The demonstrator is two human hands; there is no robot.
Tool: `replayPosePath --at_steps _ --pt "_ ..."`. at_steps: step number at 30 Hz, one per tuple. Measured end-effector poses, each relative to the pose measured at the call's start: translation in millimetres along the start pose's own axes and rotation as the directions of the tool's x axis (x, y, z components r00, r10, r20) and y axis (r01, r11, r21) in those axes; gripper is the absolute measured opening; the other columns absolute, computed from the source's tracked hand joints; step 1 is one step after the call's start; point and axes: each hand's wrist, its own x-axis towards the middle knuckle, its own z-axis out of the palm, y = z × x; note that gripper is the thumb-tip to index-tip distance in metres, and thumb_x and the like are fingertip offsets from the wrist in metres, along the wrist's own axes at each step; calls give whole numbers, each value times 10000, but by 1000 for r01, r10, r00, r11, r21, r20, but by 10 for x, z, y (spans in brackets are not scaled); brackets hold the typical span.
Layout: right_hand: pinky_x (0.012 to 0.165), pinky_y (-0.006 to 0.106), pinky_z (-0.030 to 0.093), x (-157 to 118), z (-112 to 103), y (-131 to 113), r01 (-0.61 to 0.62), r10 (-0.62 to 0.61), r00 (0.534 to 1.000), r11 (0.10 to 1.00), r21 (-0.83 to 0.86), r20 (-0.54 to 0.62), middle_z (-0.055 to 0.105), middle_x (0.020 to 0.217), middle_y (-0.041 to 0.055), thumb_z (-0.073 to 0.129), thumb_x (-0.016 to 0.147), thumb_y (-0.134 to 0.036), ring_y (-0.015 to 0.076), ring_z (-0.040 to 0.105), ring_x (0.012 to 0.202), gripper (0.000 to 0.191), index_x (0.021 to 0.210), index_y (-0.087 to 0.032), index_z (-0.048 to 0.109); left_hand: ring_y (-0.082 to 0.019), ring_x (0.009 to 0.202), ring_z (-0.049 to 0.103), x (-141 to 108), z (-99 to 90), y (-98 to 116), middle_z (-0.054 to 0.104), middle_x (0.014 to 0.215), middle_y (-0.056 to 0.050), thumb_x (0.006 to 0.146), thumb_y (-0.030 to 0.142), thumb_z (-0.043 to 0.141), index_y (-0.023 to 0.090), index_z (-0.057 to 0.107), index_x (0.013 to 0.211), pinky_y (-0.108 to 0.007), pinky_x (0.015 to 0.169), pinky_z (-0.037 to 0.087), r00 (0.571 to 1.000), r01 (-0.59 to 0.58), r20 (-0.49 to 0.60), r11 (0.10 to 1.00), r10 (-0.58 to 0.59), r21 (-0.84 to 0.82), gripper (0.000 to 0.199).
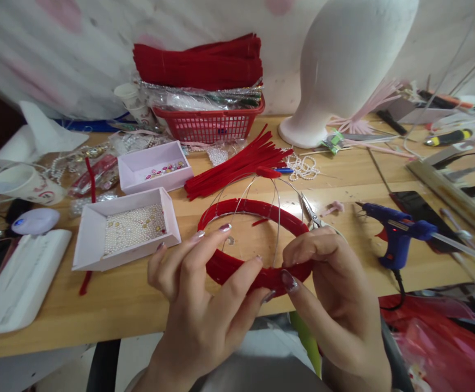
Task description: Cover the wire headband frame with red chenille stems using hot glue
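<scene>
Two bare hands share the near side of a red, velvety-looking ring (257, 208), held near the front edge of the wooden table (127, 305); whether its far side touches the wood, I cannot tell. The left hand (208, 294) pinches the band between thumb and forefinger, its other fingers spread loosely toward the ring's left side. Just beside it, the right hand (339, 294) is closed on the band, thumb on the outside and curled fingers over the upper rim. Thin silvery wires (279, 218) rise from the ring to a small red piece (268, 172) at the top, like an open cage. It should be light, I judge, with a soft, grippy pile over something stiffer, so slipping seems unlikely. The wires are the delicate part — they look springy and could bend out of shape if squeezed or leaned on. The thick band is the sound place to take hold, with a fingertip pinch from inside and outside. Scissors (314, 219) lie close to the right hand; a blue glue gun (399, 231) lies farther right, well apart from the ring.
</scene>
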Motion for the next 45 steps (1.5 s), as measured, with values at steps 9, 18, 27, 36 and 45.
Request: replayPosePath --at_steps 9,18,27,36,45 --pt "730 379 422 -16 34 -4 37 -37 999 998 -48 12 466 960 29 574 860 -60 199 484 888 265 1048 -236 512 -354 1163 420 58 -22 100 493 1272 -124 893 163 644 258 686 1082 -541 993 275 992 126 30 989 -124 -80 216" --pt "688 363 395 -51 134 38 123 -120 992 987 -102 41 466 900 24 574 787 -25 197 440 860 307 1007 -219 482 -315 1046 406 -1 -31 129 462 1116 -93 891 124 605 254 650 970 -507 925 289 973 223 82 969 -215 -110 159" --pt "693 375 372 -59 177 88 228 -219 974 943 -242 65 538 847 17 574 747 -26 203 444 824 356 1019 -224 460 -320 1099 456 -91 20 131 492 1168 -96 893 126 602 262 670 997 -504 929 320 962 274 45 958 -271 -84 184" --pt "732 388 365 -47 205 193 274 -268 961 918 -287 62 583 847 17 597 696 -27 213 456 818 414 1031 -223 453 -219 956 580 -142 28 89 596 1033 -32 862 142 744 276 714 1066 -397 841 459 905 371 -99 881 -414 -294 246" --pt "776 416 349 -41 194 495 323 -298 946 856 -405 125 701 871 1 576 717 -21 225 495 815 388 1014 -251 477 -172 867 651 -157 21 -131 689 890 -6 959 236 668 280 780 880 -295 746 568 748 463 -32 555 -663 -691 144"
